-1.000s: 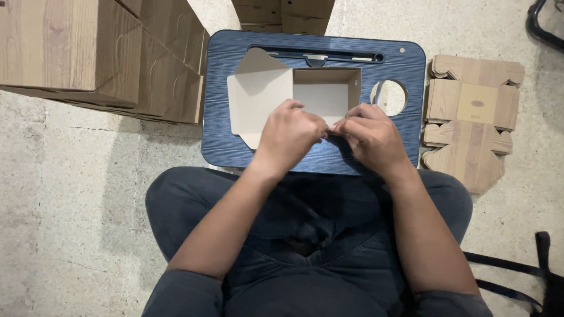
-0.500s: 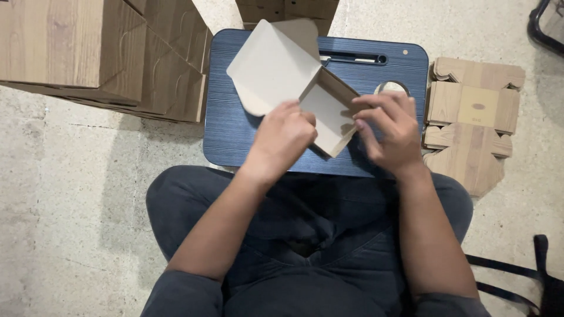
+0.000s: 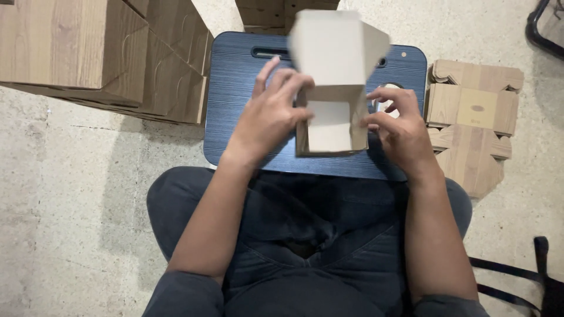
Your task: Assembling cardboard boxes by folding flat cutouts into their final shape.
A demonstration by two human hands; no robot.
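I hold a small folded cardboard box point(image 3: 330, 120) upright over a dark blue lap tray point(image 3: 235, 88) that rests on my knees. Its lid flap stands open and points away from me, and the pale inside of the box faces me. My left hand point(image 3: 271, 111) grips the box's left wall with fingers spread. On the box's right wall, my right hand point(image 3: 399, 126) pinches with fingertips.
A stack of flat die-cut cardboard blanks point(image 3: 473, 117) lies on the concrete floor to the right. Large brown cartons point(image 3: 100, 53) stand at the upper left, another carton point(image 3: 282, 12) beyond the tray. A black frame part point(image 3: 543, 26) shows at the top right.
The box lay open on the tray with both hands pressing its front edge. It was then lifted and turned, and now stands upright between both hands with the lid raised.
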